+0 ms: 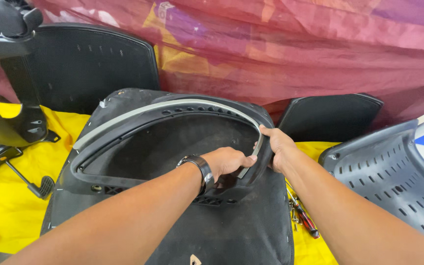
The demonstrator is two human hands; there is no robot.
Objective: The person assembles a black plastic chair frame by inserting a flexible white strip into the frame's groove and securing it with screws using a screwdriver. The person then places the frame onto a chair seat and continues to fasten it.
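Note:
A black chair back frame [138,162] lies on a black fabric-covered cushion [241,230]. A long grey curved strip [163,107] follows the frame's upper rim from the left end round to the right corner. My left hand [227,161], with a wristwatch on the wrist, pinches the strip's lower right end against the frame. My right hand [277,145] grips the frame's right corner, thumb pressing on the strip where it bends.
Black chair backs [87,64] [330,117] lean against a red and yellow cloth wall. A grey perforated plastic shell [393,172] lies at right. A red-handled screwdriver [306,220] and loose screws rest on yellow sheeting [11,211]. A chair base mechanism [6,122] stands at left.

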